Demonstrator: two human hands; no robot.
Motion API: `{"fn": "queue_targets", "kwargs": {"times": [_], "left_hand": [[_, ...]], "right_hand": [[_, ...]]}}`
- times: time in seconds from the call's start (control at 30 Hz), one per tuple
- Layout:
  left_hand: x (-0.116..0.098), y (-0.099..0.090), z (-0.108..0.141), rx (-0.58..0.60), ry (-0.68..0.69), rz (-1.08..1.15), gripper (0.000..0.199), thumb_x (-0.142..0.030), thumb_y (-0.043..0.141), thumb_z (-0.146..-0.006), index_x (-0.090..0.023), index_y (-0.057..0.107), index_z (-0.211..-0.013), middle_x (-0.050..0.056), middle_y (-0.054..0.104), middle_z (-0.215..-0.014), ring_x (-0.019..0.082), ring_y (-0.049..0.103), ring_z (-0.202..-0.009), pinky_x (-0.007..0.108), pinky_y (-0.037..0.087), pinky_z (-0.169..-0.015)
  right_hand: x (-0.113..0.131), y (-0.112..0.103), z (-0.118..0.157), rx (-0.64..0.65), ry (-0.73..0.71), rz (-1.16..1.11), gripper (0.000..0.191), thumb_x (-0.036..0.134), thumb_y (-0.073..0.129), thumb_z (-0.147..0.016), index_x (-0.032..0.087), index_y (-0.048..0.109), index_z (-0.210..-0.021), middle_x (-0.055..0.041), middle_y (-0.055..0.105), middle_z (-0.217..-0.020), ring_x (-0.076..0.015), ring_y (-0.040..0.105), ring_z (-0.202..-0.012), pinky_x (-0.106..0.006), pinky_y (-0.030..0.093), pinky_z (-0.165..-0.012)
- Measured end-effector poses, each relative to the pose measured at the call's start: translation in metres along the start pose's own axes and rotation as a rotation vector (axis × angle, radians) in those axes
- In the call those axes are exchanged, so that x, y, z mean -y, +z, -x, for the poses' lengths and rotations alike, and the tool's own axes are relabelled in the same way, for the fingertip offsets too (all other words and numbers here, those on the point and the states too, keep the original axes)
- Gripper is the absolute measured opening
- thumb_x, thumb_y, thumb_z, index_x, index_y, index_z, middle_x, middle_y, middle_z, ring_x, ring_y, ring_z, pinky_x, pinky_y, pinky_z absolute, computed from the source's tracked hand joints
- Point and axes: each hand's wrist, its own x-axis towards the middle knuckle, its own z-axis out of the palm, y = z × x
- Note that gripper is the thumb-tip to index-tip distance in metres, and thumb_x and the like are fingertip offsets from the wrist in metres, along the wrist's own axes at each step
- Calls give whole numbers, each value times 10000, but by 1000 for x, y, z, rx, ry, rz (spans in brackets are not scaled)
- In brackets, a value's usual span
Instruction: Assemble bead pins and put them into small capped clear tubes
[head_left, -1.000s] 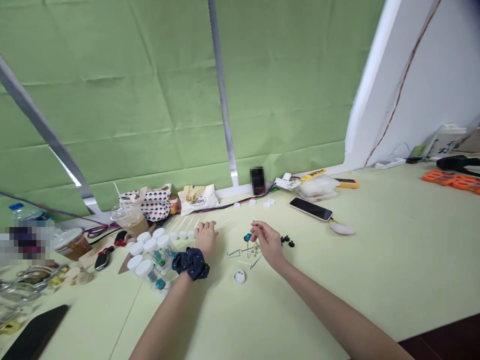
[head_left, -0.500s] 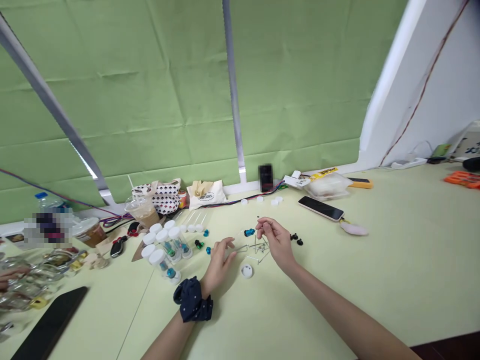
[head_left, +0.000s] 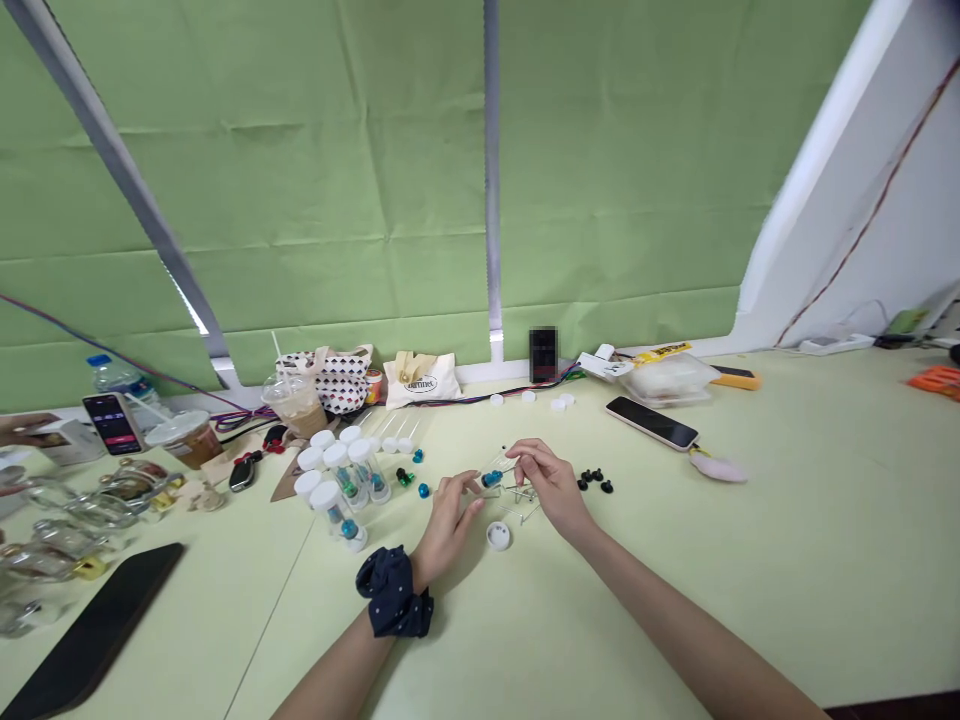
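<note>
My right hand (head_left: 551, 488) pinches a thin rod, with a small blue piece (head_left: 491, 479) at the rod's left end. Just left of that piece, my left hand (head_left: 448, 525) has its fingers curved and its thumb apart; whether the fingertips touch the piece is too small to tell. Below and between the hands, thin metal rods (head_left: 523, 516) lie scattered. A round white cap (head_left: 498, 536) with tiny bits inside sits nearer to me. Black pieces (head_left: 596, 477) lie right of my right hand.
White-capped clear tubes (head_left: 325, 494) with coloured pieces stand on the left. Loose blue pieces (head_left: 424, 490) lie beside them. Farther left are drink cups (head_left: 292, 402), glass items (head_left: 97, 508) and a black slab (head_left: 97, 630). A phone (head_left: 652, 423) lies at the right.
The view has shifted, so the table items appear farther right. The blue piece and my left fingertips are closer together. A phone and part of another person's hand show at the left.
</note>
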Motion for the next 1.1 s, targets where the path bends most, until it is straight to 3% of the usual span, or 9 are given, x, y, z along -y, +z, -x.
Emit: {"fn": "queue_targets", "kwargs": {"times": [0.2, 0.37, 0.53, 0.67, 0.77, 0.87, 0.97, 1.1], "left_hand": [[-2, 1, 1, -18, -18, 85, 319, -357, 468, -862, -235, 508, -1154, 57, 584, -1013, 218, 484, -1021, 366, 325, -954], [0, 2, 3, -8, -29, 117, 357, -363, 470, -860, -215, 502, -1184, 80, 555, -1082, 226, 477, -1042, 374, 329, -959], [3, 3, 4, 0, -20, 140, 382, -366, 469, -860, -210, 467, -1208, 94, 521, -1122, 228, 474, -1062, 379, 340, -961], [4, 1, 4, 44, 38, 83, 362, -335, 431, -881, -199, 443, -1216, 99, 522, -1089, 222, 467, -1032, 385, 352, -942], [4, 0, 3, 61, 63, 32, 352, -337, 415, -887, -194, 442, -1208, 92, 534, -1043, 221, 464, -996, 392, 363, -919], [3, 0, 2, 50, 61, 31, 358, -345, 409, -890, -206, 427, -1219, 85, 526, -1050, 218, 462, -1001, 398, 358, -927], [5, 3, 1, -22, 28, 66, 369, -343, 410, -893, -225, 403, -1242, 81, 508, -1077, 211, 463, -1029, 391, 340, -952], [13, 5, 1, -121, -32, 96, 368, -347, 438, -880, -241, 417, -1232, 74, 517, -1058, 211, 468, -1039, 382, 332, -952]], "right_hand": [[-2, -2, -1, 34, -11, 41, 352, 415, 413, -898, 191, 653, -771, -84, 593, -931, -178, 567, -814, -292, 457, -678], [-5, -2, -1, 101, 61, 70, 375, 460, 405, -890, 198, 672, -880, -83, 558, -1006, -113, 499, -604, -275, 444, -564], [-7, -1, -1, 180, 146, 47, 463, 489, 319, -909, 208, 685, -939, -78, 546, -930, -158, 531, -789, -276, 456, -614], [-10, -3, -2, 234, 252, -137, 355, 486, 526, -812, 174, 686, -866, -81, 562, -975, -120, 503, -661, -274, 435, -577], [-12, -3, -3, 197, 368, -303, 290, 416, 691, -693, 183, 642, -860, -40, 572, -913, -74, 449, -564, -249, 394, -545], [-17, -3, -4, 76, 403, -331, 299, 458, 656, -711, 208, 585, -860, -13, 573, -889, -68, 433, -538, -238, 360, -518], [-27, -3, -3, 72, 308, -37, 290, 486, 545, -785, 199, 588, -795, -16, 573, -825, -105, 466, -589, -260, 374, -562], [-39, -3, 4, 329, 129, 619, 123, 296, 668, -715, 194, 616, -669, -23, 554, -842, -179, 508, -857, -315, 367, -758]]}}
